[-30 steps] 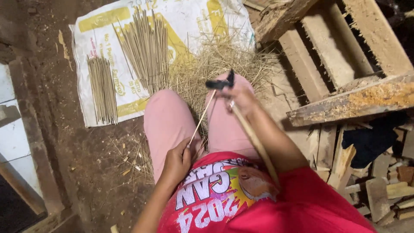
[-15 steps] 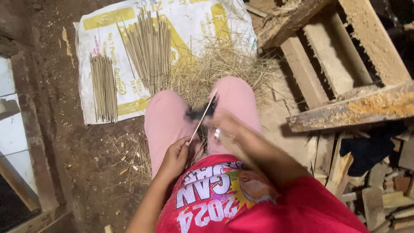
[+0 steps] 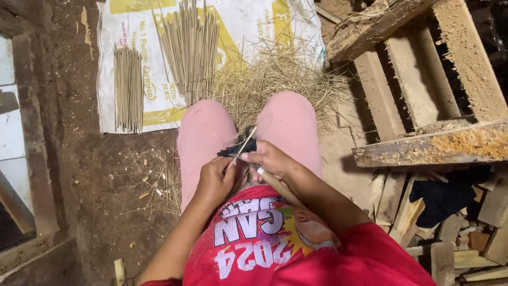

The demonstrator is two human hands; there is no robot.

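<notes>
Bamboo sliver (image 3: 244,144), thin and pale, lies across the lap just above the knees, pinched at its near end by the left hand (image 3: 216,180), whose fingers are curled closed around it. At three o'clock from that hand, touching it, the right hand (image 3: 272,160) is clenched on a dark-bladed knife (image 3: 236,150) with a pale wooden handle running back toward the wrist. Blade and left fingertips sit very close; a slip along the sliver could bring the edge onto the fingers or into the pink trouser leg (image 3: 203,135) beneath. Pressing too hard could also snap so thin a strip.

How the blade meets the sliver is hard to read, since the right knuckles cover it. Further out, at twelve o'clock, loose shavings (image 3: 275,74) pile by the knees, and beyond them two bundles of finished sticks (image 3: 190,47) lie on a white printed sack (image 3: 254,21). Rough wooden frames (image 3: 423,143) stand at two o'clock, their far ends cut off.
</notes>
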